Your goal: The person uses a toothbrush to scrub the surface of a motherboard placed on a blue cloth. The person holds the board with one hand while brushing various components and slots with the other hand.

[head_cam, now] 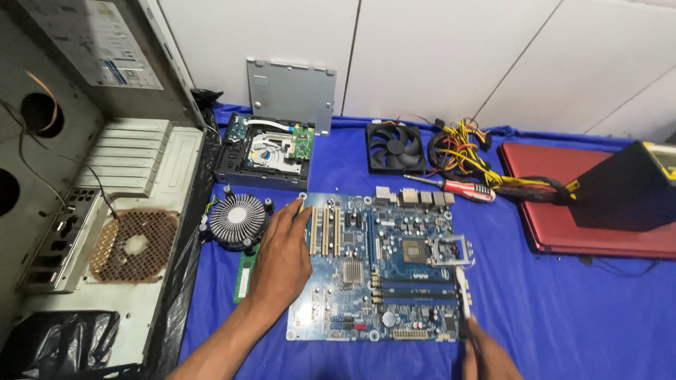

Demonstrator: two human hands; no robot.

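From the left I count one open computer case [105, 211], one round cooler [238, 219], one green memory stick [243, 276]. Left hand [282, 257] lies flat, fingers apart, on the one blue motherboard [380, 271] mid-table. Right hand [486, 355] pinches a thin tool [462, 299] at the board's right edge.

Left hand [280, 260] is pressing on the glossy blue motherboard [380, 267], sitting on smooth blue cloth [563, 309]. Just left of that grip, the finned metal cooler [238, 219] is looking shiny, and the metal case [105, 232] further left is looking dull grey.
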